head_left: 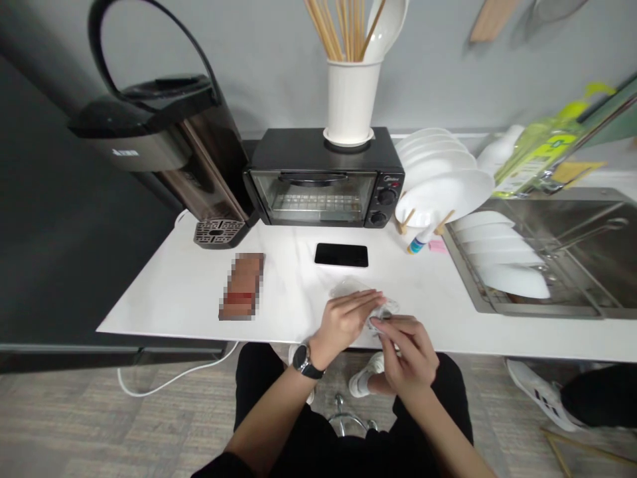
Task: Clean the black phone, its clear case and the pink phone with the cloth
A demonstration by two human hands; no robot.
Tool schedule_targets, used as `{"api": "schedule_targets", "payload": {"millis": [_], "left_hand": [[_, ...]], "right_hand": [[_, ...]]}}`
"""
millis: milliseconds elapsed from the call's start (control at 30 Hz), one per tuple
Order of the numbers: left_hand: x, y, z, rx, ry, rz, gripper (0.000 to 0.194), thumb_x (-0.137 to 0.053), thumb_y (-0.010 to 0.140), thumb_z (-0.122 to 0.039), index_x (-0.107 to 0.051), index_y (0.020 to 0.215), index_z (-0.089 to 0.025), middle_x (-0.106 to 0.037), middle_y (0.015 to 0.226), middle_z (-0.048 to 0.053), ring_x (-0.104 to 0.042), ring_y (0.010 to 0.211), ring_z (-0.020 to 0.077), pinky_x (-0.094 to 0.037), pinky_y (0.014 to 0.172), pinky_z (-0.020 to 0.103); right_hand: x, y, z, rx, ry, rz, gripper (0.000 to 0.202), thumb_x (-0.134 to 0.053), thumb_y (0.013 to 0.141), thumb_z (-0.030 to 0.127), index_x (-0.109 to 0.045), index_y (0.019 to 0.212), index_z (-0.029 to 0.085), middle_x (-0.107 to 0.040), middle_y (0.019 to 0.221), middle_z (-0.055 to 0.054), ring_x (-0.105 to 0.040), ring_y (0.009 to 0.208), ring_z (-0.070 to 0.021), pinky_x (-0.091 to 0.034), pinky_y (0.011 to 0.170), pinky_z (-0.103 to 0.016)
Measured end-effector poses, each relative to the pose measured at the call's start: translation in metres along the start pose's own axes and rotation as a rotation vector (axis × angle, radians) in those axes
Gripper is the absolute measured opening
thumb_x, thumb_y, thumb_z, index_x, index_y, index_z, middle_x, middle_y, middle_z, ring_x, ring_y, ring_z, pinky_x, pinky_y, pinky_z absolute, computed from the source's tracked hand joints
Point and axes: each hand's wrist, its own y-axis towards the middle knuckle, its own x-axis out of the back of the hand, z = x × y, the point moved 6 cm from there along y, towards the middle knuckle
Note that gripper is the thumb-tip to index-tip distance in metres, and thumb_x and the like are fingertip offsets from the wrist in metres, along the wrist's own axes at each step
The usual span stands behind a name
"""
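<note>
Over the counter's front edge, both hands are at a piece of thin transparent plastic (pixel 388 309), which looks like a crumpled bag. My left hand (pixel 346 320), with a watch on its wrist, has its fingers pressed together around one side of it. More of the film (pixel 348 287) shows behind those fingers. My right hand (pixel 411 352) pinches the plastic between thumb and fingers. A small greyish part shows at the pinch, too small to name. Just beyond the hands, a black-screened phone (pixel 341 255) lies flat on the white counter (pixel 293 292).
A toaster oven (pixel 318 192) bears a white cup of chopsticks (pixel 352 99). Left are a drinks dispenser (pixel 174 146) and a pixelated brown item (pixel 242 287). Right are racked plates (pixel 448 192), a small tube (pixel 421 240) and a sink (pixel 485 292) with dishes. Another person's shoe (pixel 542 395) shows below.
</note>
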Motion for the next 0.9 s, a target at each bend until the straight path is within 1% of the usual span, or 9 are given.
{"api": "schedule_targets", "payload": {"millis": [100, 167, 267, 367, 433, 567, 733, 800, 900], "left_hand": [[0.003, -0.001, -0.004, -0.045, -0.013, 0.034, 0.035, -0.056, 0.105, -0.009, -0.070, 0.135, -0.019, -0.081, 0.128, 0.009, -0.077, 0.122, 0.0208, -0.067, 0.106, 0.037], [0.009, -0.002, -0.006, -0.006, -0.077, 0.001, 0.029, -0.058, 0.105, -0.011, -0.074, 0.127, -0.022, -0.083, 0.121, 0.007, -0.081, 0.113, 0.0209, -0.069, 0.098, 0.035], [0.017, -0.005, -0.003, 0.252, -0.278, -0.162, 0.025, -0.066, 0.103, -0.020, -0.067, 0.127, -0.025, -0.083, 0.109, 0.006, -0.083, 0.095, 0.0188, -0.070, 0.087, 0.031], [0.007, -0.007, 0.003, 0.463, -0.507, -0.306, 0.055, -0.071, 0.102, -0.031, -0.039, 0.147, -0.036, -0.072, 0.124, 0.003, -0.075, 0.069, 0.0089, -0.066, 0.068, 0.025], [-0.003, -0.007, 0.009, 0.542, -0.478, -0.357, 0.056, -0.070, 0.103, -0.039, -0.037, 0.149, -0.037, -0.065, 0.131, 0.004, -0.069, 0.069, 0.0058, -0.063, 0.066, 0.022], [-0.022, -0.012, 0.030, 0.696, -0.330, -0.295, 0.044, -0.063, 0.105, -0.049, -0.062, 0.142, -0.025, -0.066, 0.135, 0.012, -0.071, 0.103, 0.0151, -0.062, 0.092, 0.029], [-0.030, -0.016, 0.040, 0.806, -0.514, -0.221, 0.053, -0.067, 0.101, -0.055, -0.071, 0.137, -0.017, -0.080, 0.119, 0.013, -0.077, 0.108, 0.0227, -0.062, 0.099, 0.037], [-0.027, -0.014, 0.040, 0.830, -0.493, -0.174, 0.055, -0.058, 0.104, -0.063, -0.080, 0.118, -0.015, -0.082, 0.115, 0.013, -0.076, 0.113, 0.0257, -0.061, 0.103, 0.040], [-0.026, -0.009, 0.042, 0.885, -0.616, -0.047, 0.084, -0.026, 0.106, -0.077, -0.083, 0.106, -0.015, -0.082, 0.117, 0.015, -0.077, 0.115, 0.0270, -0.063, 0.099, 0.039]], "right_hand": [[0.012, -0.004, -0.026, -0.060, -0.031, -0.029, 0.046, -0.068, 0.095, 0.004, -0.077, 0.129, 0.032, -0.069, 0.094, -0.004, -0.071, 0.086, -0.0200, -0.061, 0.071, -0.036], [0.026, -0.005, -0.056, -0.222, -0.099, -0.068, 0.027, -0.067, 0.099, 0.013, -0.081, 0.116, 0.028, -0.069, 0.090, -0.003, -0.069, 0.081, -0.0182, -0.060, 0.070, -0.034], [0.040, -0.006, -0.082, -0.438, -0.062, -0.094, 0.016, -0.068, 0.101, 0.028, -0.082, 0.106, 0.023, -0.068, 0.086, -0.003, -0.066, 0.076, -0.0169, -0.056, 0.065, -0.031], [0.027, -0.008, -0.065, -0.446, 0.121, 0.002, 0.015, -0.068, 0.102, 0.028, -0.082, 0.108, 0.024, -0.070, 0.090, -0.004, -0.068, 0.081, -0.0175, -0.056, 0.067, -0.030], [0.011, -0.011, -0.046, -0.447, 0.232, 0.051, 0.017, -0.067, 0.102, 0.027, -0.079, 0.114, 0.026, -0.073, 0.098, -0.006, -0.070, 0.089, -0.0185, -0.057, 0.072, -0.031], [-0.012, -0.016, -0.035, -0.528, 0.277, 0.027, 0.013, -0.066, 0.102, 0.027, -0.076, 0.110, 0.026, -0.073, 0.098, -0.004, -0.069, 0.088, -0.0173, -0.056, 0.072, -0.028], [-0.020, -0.012, -0.050, -0.566, 0.243, 0.034, 0.011, -0.065, 0.100, 0.027, -0.073, 0.106, 0.024, -0.073, 0.101, -0.005, -0.071, 0.094, -0.0187, -0.059, 0.079, -0.029], [-0.020, -0.009, -0.051, -0.558, 0.217, 0.023, 0.011, -0.064, 0.101, 0.028, -0.073, 0.107, 0.023, -0.074, 0.102, -0.006, -0.071, 0.095, -0.0193, -0.059, 0.081, -0.031], [-0.019, -0.003, -0.049, -0.534, 0.182, -0.001, 0.011, -0.064, 0.101, 0.027, -0.073, 0.107, 0.023, -0.074, 0.102, -0.006, -0.071, 0.096, -0.0198, -0.059, 0.084, -0.033]]}}
